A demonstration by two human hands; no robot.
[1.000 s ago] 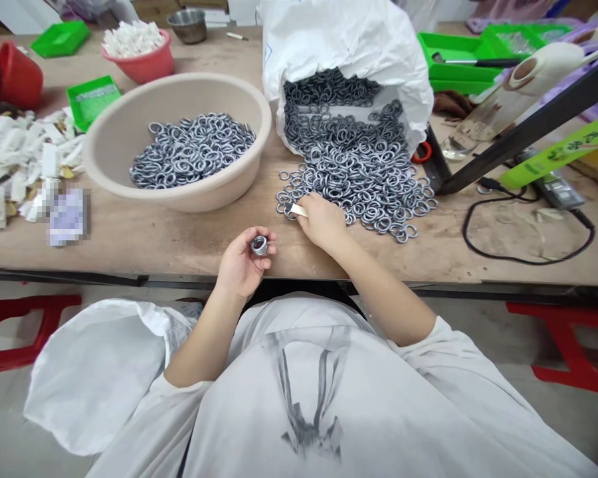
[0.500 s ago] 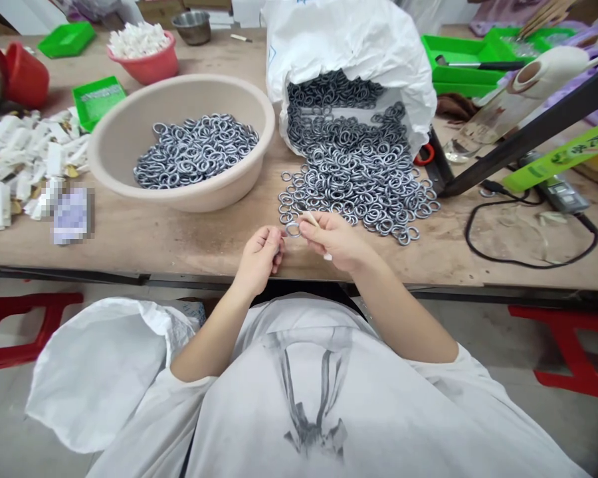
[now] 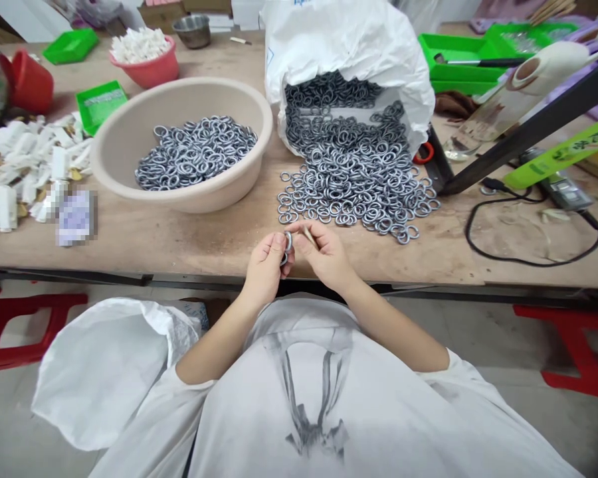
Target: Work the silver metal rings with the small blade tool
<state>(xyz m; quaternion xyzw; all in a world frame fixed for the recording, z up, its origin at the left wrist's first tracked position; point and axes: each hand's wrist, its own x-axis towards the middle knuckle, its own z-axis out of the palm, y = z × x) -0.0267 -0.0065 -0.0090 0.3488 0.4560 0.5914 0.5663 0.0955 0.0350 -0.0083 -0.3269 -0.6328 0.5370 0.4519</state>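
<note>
Near the table's front edge, my left hand (image 3: 265, 265) is closed on metal rings (image 3: 288, 241), which show between the thumb and fingers. Close beside it on the right, my right hand (image 3: 330, 257) is closed around a thin pale stick-like tool (image 3: 309, 236); its fingertips come near the rings, and whether they touch is unclear. Just beyond the hands lies a heap of grey metal rings (image 3: 363, 179), spilling from the mouth of a white sack (image 3: 349, 40). To the left, a beige basin (image 3: 179, 199) holds a pile of the same rings.
White plastic pieces (image 3: 20, 166) lie at the left, near a green tray (image 3: 97, 114) and a red bowl (image 3: 147, 72). On the right are a black metal bar (image 3: 528, 133), a looped cable (image 3: 471, 232) and a bottle (image 3: 488, 126). Another person's hand (image 3: 551, 10) shows at the far right.
The ring at my right fingertips has come to my left hand, where rings now show in the grip. My right hand has drawn slightly back toward me from the heap.
</note>
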